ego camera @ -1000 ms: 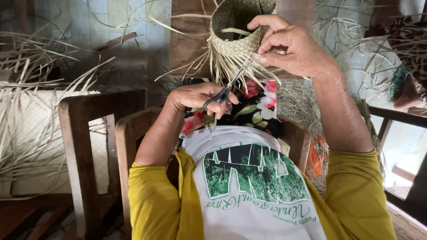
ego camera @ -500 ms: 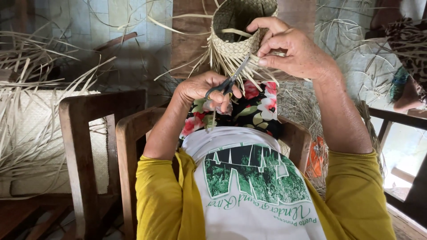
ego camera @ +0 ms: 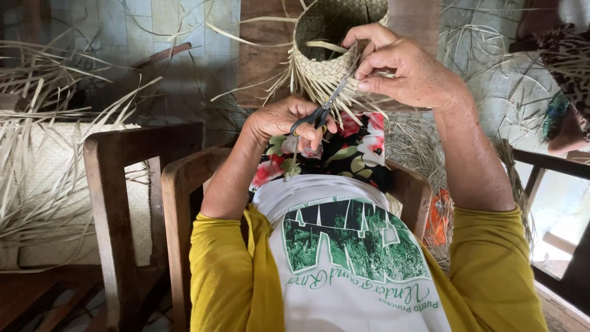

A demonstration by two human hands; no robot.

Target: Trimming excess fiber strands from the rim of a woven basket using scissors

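Nearest to me, my yellow sleeves frame a white shirt with a green print, and a flowered cloth (ego camera: 353,154) lies over my lap. My left hand (ego camera: 279,123) is curled tight through the black handles of the scissors (ego camera: 319,110); since a second ago it has risen from the lap, and the blades now reach up into the loose strip ends at the basket's lower edge. My right hand (ego camera: 409,67) pinches the rim of the small woven basket (ego camera: 326,46), hardly moved, holding it raised in front of me, mouth towards me. Wooden chairs (ego camera: 123,184) stand at my left, with dried palm strips (ego camera: 43,154) piled beyond them.
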